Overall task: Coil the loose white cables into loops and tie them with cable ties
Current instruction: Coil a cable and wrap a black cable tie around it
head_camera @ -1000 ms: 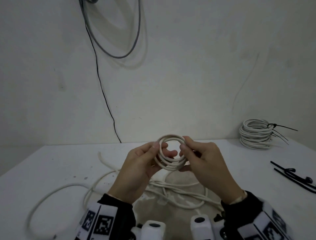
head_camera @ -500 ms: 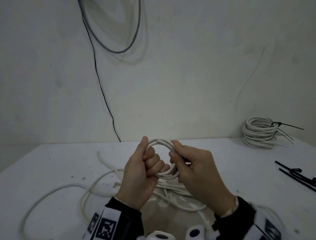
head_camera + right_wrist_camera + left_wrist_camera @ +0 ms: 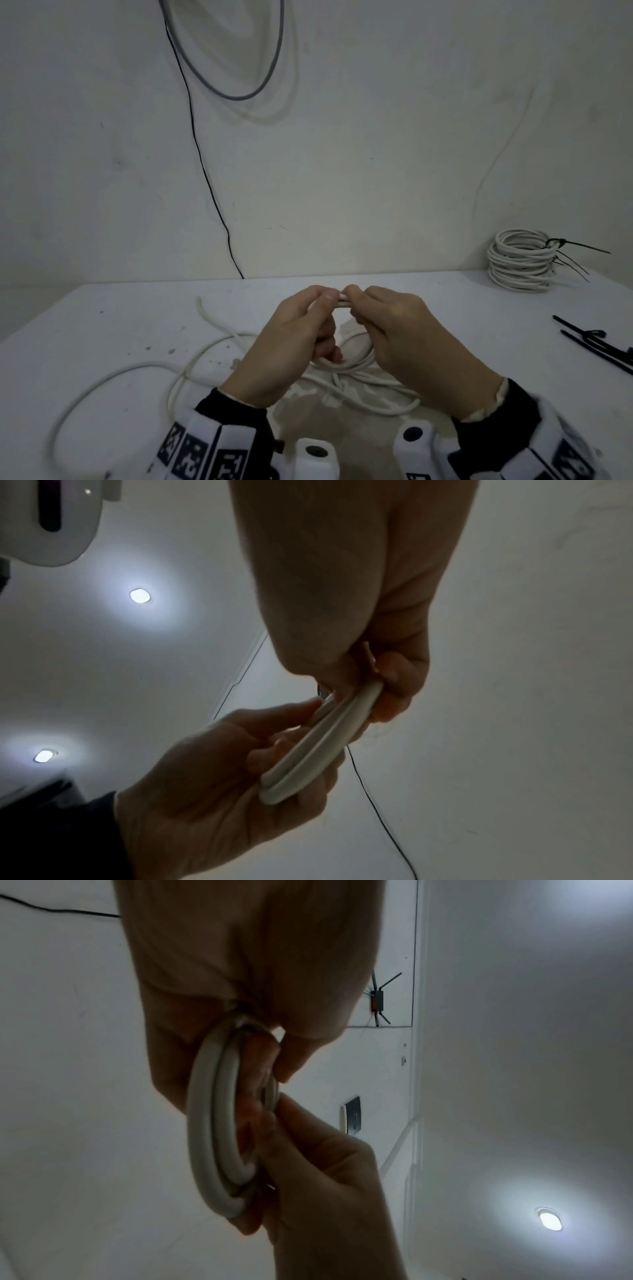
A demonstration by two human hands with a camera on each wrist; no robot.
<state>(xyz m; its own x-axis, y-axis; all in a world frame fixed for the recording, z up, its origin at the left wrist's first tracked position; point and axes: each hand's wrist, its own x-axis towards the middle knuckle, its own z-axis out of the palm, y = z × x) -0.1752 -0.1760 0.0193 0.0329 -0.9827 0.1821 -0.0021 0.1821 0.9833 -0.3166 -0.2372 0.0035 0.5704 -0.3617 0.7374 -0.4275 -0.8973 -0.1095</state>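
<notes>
Your left hand (image 3: 291,337) and right hand (image 3: 407,334) both pinch coil (image 3: 219,1123); coil mostly hidden from head view.

The small coil (image 3: 219,1123) that the left hand (image 3: 291,342) and the right hand (image 3: 407,339) are pinching is showing a plain white, a little grey in the dim light. The loose cable (image 3: 113,383) is lying white on the white table (image 3: 102,318), which is carrying small dark specks. The finished coils (image 3: 519,265) are looking white too, and the ties on them (image 3: 568,251) are black. The loose cable ties (image 3: 592,342) are black as well. Both sleeves (image 3: 236,414) are showing black cloth, with white bands (image 3: 202,448) wearing black-and-white square patterns. On the pale grey wall (image 3: 376,154) a thin black wire (image 3: 202,161) and a grey cable loop (image 3: 270,72) are hanging.
</notes>
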